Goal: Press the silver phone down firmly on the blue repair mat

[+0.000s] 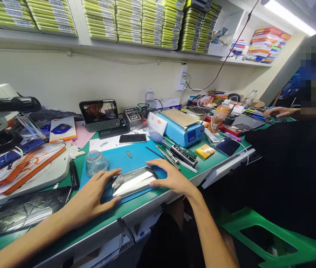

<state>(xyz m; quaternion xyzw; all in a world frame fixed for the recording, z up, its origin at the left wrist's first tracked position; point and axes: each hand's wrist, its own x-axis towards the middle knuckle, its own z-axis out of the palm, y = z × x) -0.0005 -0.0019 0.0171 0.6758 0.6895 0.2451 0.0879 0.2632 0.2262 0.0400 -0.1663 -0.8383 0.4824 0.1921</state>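
- phone (133, 181) flat on blue mat (135, 158), glossy, likely slippery and fragile
- left hand (92, 195), right hand (171, 178) open, fingers steadying its ends
- grip by edges

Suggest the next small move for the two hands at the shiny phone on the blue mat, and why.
Probably lift one edge of the phone with the fingers. The left hand and right hand only rest against its two ends, palms down, neither gripping it. It lies flat on the blue mat, so nothing underneath can be reached until an edge is raised.
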